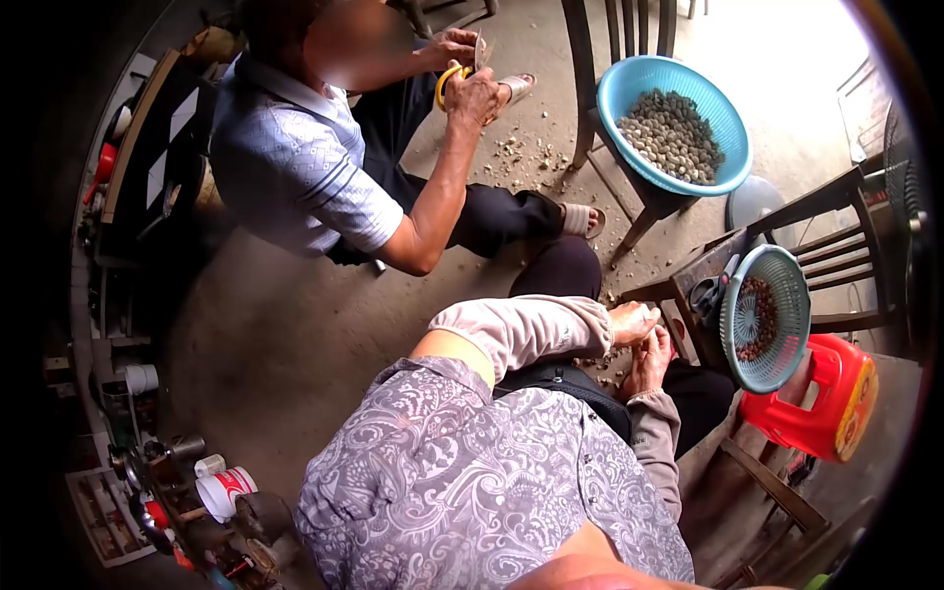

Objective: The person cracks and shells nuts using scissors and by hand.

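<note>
Meeting over the lap, near the lower edge of a wooden seat (700, 264): one left hand (632, 322), one right hand (649, 362), bare, fingers bent and tips drawn together; whether a small piece is gripped between them, cannot tell. Item: blue-grey basket (792, 285), beside the right edge of that seat, reddish kernels (755, 339) gathered on its bottom; red stool (782, 413) close below, its share of the load unclear. Likely fault: a knock from the right forearm or knee, the basket tipping off that side and the kernels spilling. Item: dark-handled scissors (706, 295), on the seat, against the basket's left side — a careless reach could meet the blades or push the pair off the edge. Item: large blue basket (725, 103), rim overhanging the front corner of a second chair (661, 204), holding round grey-brown nuts (678, 138); a bump to the chair might tilt it. Item: shell bits (521, 157), strewn over the floor — a slip hazard underfoot, and poor ground for finding a dropped piece. Item: seated co-worker (295, 177), with a yellow-handled cutter (442, 88); fingers close to the blades, a nick possible should it slip.
</note>
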The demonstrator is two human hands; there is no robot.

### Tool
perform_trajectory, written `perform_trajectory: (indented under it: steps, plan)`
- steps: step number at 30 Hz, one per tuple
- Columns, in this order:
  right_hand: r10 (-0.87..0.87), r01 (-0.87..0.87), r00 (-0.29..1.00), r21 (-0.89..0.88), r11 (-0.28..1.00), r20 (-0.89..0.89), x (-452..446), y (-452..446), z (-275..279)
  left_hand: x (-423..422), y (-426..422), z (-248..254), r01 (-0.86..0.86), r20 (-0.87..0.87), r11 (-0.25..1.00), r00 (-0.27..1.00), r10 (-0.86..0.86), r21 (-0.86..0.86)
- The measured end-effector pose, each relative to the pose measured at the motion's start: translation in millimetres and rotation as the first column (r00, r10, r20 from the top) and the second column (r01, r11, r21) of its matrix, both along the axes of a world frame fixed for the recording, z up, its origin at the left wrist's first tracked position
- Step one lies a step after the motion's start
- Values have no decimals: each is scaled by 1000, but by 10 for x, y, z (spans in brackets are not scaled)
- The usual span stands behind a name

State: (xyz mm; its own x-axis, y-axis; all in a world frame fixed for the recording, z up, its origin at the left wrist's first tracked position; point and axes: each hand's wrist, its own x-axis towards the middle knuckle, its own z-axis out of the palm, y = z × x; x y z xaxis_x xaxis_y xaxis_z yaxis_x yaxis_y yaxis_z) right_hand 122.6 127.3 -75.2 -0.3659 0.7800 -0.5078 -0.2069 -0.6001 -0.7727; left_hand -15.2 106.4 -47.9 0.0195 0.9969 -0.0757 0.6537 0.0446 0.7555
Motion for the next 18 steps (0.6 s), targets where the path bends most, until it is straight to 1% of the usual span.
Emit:
perform_trajectory:
  steps: [1,2,3,4,6,7,8,9,10,11,12,14,16,17,18]
  plan:
    - [56,-56,998,-14,998,-10,60,36,-78,8,3,-15,-18,20,1000,1000,18,12]
    - [45,-45,998,-2,999,-33,66,60,-190,23,9,-94,-15,7,998,1000,14,65]
    - [37,-37,997,5,999,-67,20,29,-164,-2,6,-111,-23,-21,995,999,25,101]
    - [18,-18,996,1,1000,-90,-14,-22,-25,19,-29,-125,-22,-38,992,999,27,128]
    - [84,-83,991,13,996,-103,-50,-39,210,25,-46,-84,-26,-5,973,1000,28,230]
    - [203,-204,979,213,956,25,32,21,14,90,-53,-184,-35,63,983,998,24,181]
    - [160,-151,986,161,975,-42,45,5,14,75,37,-248,-39,106,986,994,21,164]
    - [110,-99,988,106,990,-106,51,-19,22,89,15,-198,-112,219,980,973,75,163]
    - [80,-85,970,-13,996,-228,150,18,-96,114,-2,-326,-150,84,914,988,128,378]
    - [-3,3,992,-2,1000,-126,22,-12,-76,62,0,-259,-77,54,972,996,66,222]
    - [22,-21,995,6,1000,-100,41,17,-147,-2,-19,-184,-39,97,979,995,20,198]
    - [-4,1,998,-44,999,-57,5,19,-119,5,-39,-64,-73,17,988,997,72,133]
    - [86,-87,988,1,996,-127,69,52,-52,61,0,-60,-100,30,989,995,97,113]
    - [41,-42,996,-7,999,-85,37,26,-40,82,20,-129,-56,16,995,998,55,77]
    - [-4,2,999,-52,999,-34,47,26,-63,62,12,-79,-42,23,996,999,41,81]
